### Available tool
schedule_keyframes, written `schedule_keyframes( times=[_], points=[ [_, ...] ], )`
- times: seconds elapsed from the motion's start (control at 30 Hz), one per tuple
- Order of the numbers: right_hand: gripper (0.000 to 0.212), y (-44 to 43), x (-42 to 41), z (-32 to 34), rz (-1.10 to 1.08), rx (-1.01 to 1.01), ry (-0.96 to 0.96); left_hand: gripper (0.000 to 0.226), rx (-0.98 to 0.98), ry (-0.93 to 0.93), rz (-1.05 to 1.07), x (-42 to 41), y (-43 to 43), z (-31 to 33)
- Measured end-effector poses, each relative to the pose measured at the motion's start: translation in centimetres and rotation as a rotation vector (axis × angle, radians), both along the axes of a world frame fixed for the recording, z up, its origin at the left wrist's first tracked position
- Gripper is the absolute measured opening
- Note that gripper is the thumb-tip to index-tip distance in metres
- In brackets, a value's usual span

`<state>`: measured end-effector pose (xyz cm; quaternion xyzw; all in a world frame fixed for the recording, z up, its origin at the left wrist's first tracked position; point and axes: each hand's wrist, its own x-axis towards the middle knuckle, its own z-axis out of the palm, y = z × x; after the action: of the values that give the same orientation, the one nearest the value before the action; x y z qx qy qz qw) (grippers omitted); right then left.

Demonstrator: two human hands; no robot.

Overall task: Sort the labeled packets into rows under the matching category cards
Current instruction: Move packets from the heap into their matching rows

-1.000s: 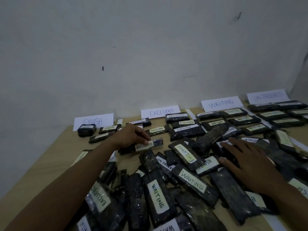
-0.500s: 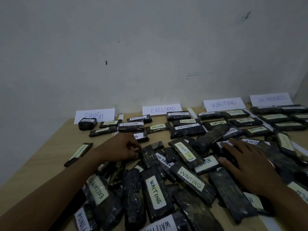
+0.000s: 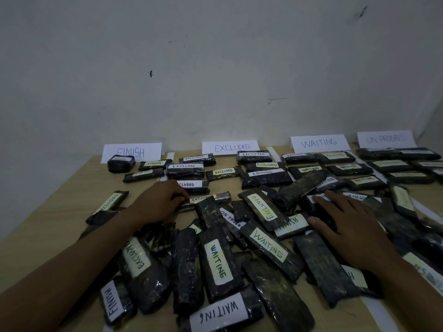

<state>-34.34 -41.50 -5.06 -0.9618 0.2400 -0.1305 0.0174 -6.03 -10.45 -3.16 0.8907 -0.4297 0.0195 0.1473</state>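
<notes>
The left hand (image 3: pixel 160 203) reaches in from the lower left, forearm stretched low over the bench (image 3: pixel 60 212), wrist straight, knuckles up. Its grip is clamped: the fingers curl down and pinch the left end of a slim EXCLUDED packet (image 3: pixel 203 198). That packet lies flat, left of the frame's centre, at the far edge of the loose pile (image 3: pixel 268 248) and just below the rows under the EXCLUDED card (image 3: pixel 231 147). The right hand (image 3: pixel 350 228) comes in from the lower right, palm down. Its grip is apart, fingers straight and spread on packets of the pile, the thumb tip just beside a FINISH packet (image 3: pixel 291 224).
</notes>
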Motion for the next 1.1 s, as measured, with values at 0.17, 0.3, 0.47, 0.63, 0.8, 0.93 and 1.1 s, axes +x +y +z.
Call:
schedule_keyframes(
  times=[0.17,0.3,0.47,0.63,0.8,0.93,1.1],
  points=[
    [0.079,0.0,0.0,0.0,-0.001,-0.005,0.0,0.017,-0.094,-0.014,-0.028,-0.6,0.0,0.5],
    [0.081,-0.1,0.1,0.0,0.0,-0.005,0.009,0.027,0.015,-0.018,-0.025,-0.7,0.1,0.8],
    [0.078,-0.1,0.1,-0.1,-0.001,-0.011,0.005,0.026,0.046,-0.062,0.017,-0.4,0.3,0.9],
    [0.077,-0.2,0.1,-0.2,-0.001,-0.018,0.0,0.014,-0.227,-0.012,-0.043,-2.6,-1.5,2.5],
    [0.076,-0.2,0.0,-0.2,0.004,-0.02,-0.003,0.042,0.032,0.178,-0.291,-5.3,-5.3,4.5],
    [0.076,-0.2,0.0,-0.1,0.007,-0.023,-0.007,0.064,0.403,0.133,-0.302,-6.2,-8.1,4.0],
    [0.076,-0.5,0.1,-0.3,0.013,-0.014,-0.004,0.068,0.372,0.205,-0.324,-6.6,-8.8,4.3]
  ],
)
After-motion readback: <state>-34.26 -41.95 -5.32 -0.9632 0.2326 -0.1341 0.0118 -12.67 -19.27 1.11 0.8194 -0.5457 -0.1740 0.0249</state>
